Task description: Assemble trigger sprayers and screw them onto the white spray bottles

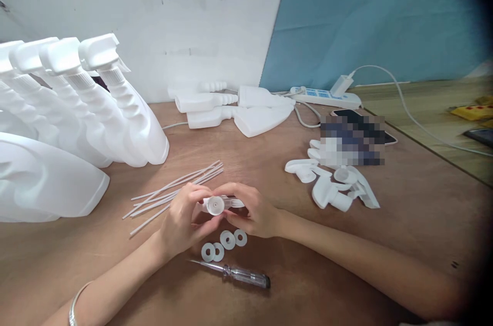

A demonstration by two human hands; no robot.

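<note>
Between my two hands is a white spray trigger head (215, 206), its round collar opening turned up toward me. My left hand (187, 215) closes on its left side with thumb and fingers. On the other side, my right hand (252, 210) grips the part that sticks out to the right. Just below them lie several flat white ring washers (228, 240). Nearer to me is a screwdriver (246, 275) with a clear handle, its tip pointing left. Several thin white tubes (173, 193) are spread behind my left hand.
Upright white spray bottles (131, 110) crowd the left, with one bottle (50, 177) in front. More bottles (265, 115) lie at the back by a power strip (327, 96). Loose trigger heads (333, 192) and a phone (387, 133) are at the right. A white cable (404, 105) crosses the table's edge.
</note>
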